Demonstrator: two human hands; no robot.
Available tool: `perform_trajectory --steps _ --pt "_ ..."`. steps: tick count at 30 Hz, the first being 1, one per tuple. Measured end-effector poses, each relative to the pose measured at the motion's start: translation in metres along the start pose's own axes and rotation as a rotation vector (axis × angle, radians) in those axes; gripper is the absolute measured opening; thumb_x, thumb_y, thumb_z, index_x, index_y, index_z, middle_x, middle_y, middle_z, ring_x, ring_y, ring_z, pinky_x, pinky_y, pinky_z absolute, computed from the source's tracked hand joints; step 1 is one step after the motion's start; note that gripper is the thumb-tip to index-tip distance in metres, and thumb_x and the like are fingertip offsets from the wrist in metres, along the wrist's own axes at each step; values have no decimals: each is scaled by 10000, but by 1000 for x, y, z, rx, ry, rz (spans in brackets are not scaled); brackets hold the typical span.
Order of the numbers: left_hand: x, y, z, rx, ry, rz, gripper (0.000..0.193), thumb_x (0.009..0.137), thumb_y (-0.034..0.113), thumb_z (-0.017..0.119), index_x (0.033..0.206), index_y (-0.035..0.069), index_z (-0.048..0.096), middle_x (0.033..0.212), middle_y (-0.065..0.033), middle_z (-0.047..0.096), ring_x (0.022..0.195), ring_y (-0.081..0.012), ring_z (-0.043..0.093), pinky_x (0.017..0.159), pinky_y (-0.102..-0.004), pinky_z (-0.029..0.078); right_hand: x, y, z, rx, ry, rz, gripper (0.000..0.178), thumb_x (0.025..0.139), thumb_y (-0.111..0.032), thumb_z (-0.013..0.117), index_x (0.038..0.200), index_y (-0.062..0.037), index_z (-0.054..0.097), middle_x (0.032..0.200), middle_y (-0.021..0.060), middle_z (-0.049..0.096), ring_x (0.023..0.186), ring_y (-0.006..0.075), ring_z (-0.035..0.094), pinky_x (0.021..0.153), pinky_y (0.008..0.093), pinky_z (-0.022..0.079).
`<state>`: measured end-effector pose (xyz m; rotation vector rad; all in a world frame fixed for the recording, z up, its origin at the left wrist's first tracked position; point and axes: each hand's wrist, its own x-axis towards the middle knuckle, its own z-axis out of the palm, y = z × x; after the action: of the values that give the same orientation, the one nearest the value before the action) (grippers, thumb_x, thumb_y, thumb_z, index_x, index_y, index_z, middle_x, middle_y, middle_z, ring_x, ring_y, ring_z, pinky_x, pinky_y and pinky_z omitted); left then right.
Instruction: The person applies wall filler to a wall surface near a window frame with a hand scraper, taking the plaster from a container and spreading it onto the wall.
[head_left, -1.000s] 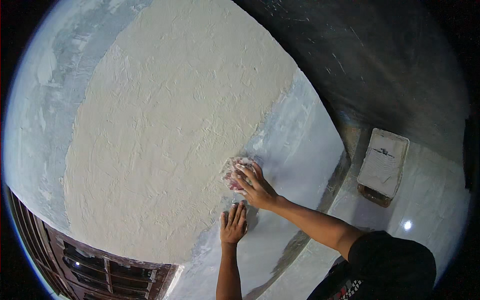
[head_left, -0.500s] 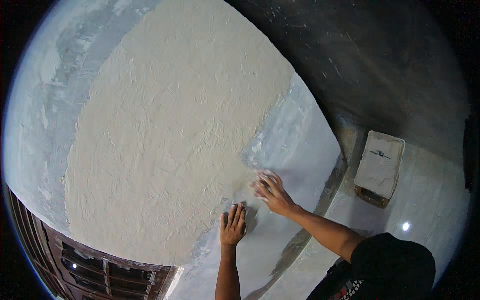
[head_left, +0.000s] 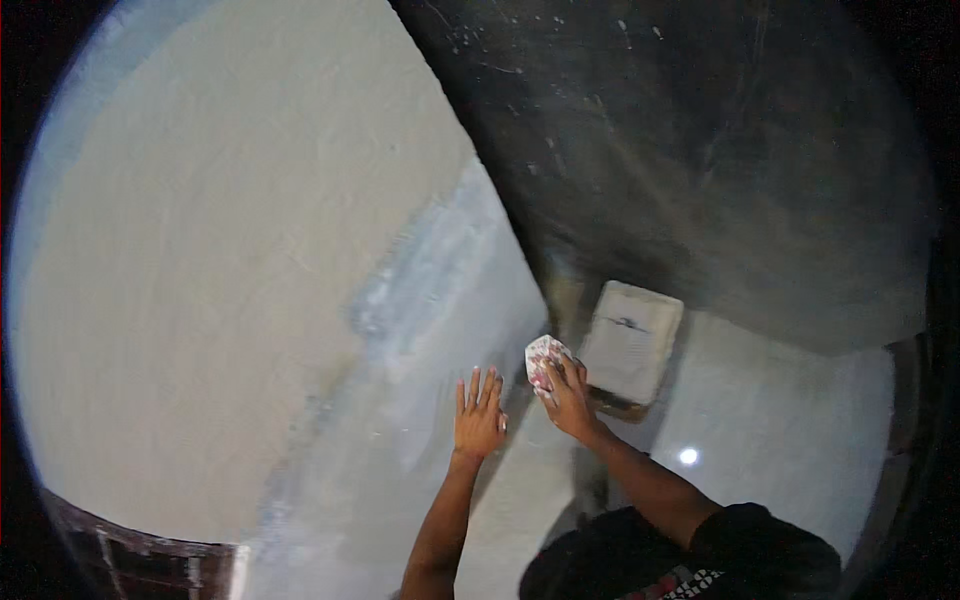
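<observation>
Right hand (head_left: 566,396) is closing its fingers over a small pale pad (head_left: 545,359), seemingly a plaster-smeared sponge or cloth, though it is too small and blurred to be sure. Pad is showing above the fingertips, just left of the grey tray (head_left: 632,342), which is sitting on the floor at the foot of the dark wall (head_left: 700,160). Left hand (head_left: 479,416) is lying open, fingers spread flat, gripping nothing, further left of the tray, pressing on the bare grey strip of wall (head_left: 440,330) or resting very close to it; contact is hard to confirm.

Handling, as a judgement: pad is looking light and soft, probably damp and slick with paste, so it is likely squashing under pressure and could be slipping from a loose pinch. Best hold is looking like a full palm-and-fingers wrap across its back, as the right hand is doing, not a fingertip pinch at an edge. Nothing fragile about it.

Head view only, so the comparison is staying there. Half a second back, the right hand was lying on the grey strip by the edge of the cream plaster patch (head_left: 220,280), well left of the tray; now it is sitting nearly at the tray. Left hand is keeping much the same flat pose. Tray is appearing larger and more central, and the plaster patch is filling more of the left side, so the head is tilting.
</observation>
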<state>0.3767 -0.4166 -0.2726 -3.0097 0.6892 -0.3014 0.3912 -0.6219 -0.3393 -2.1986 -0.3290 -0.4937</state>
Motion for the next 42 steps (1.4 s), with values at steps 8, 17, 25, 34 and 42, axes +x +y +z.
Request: perform_trajectory --steps 8,17,25,34,42 --pt "82 121 80 -224 -123 100 725 813 188 641 1465 24 369 1589 -145 271 1509 -353 113 1210 -556 117 -15 124 -94 -288 -32 96 576 796 -88 720 1330 -1 522 1445 264 360 1260 487 365 1056 550 343" --pt "137 183 174 -267 -347 78 695 848 243 580 1466 -5 381 1607 -156 230 1513 -359 82 1219 -530 82 -24 224 -131 -349 -235 226 600 814 -91 709 1368 -28 485 1415 249 408 1292 437 394 1063 542 281" --pt "143 211 252 -483 -430 -57 720 818 201 620 1440 -63 370 1562 -206 297 1496 -383 142 1212 -543 138 -57 323 -90 -351 -576 304 572 880 -205 657 1390 -32 463 1400 205 474 1359 369 366 1060 532 288" --pt "129 199 271 -383 -673 -62 848 794 252 642 1496 -52 276 1592 -233 221 1507 -398 83 1215 -559 78 -47 321 -52 -284 -660 566 507 853 -211 655 1319 -66 520 1383 242 461 1341 388 384 1061 544 296" --pt "115 184 295 -557 -535 -78 723 788 207 576 1425 -78 387 1563 -235 291 1504 -386 131 1209 -560 107 -65 359 -7 -598 -755 492 490 898 -311 609 1317 -63 556 1362 176 497 1331 365 375 1031 607 288"
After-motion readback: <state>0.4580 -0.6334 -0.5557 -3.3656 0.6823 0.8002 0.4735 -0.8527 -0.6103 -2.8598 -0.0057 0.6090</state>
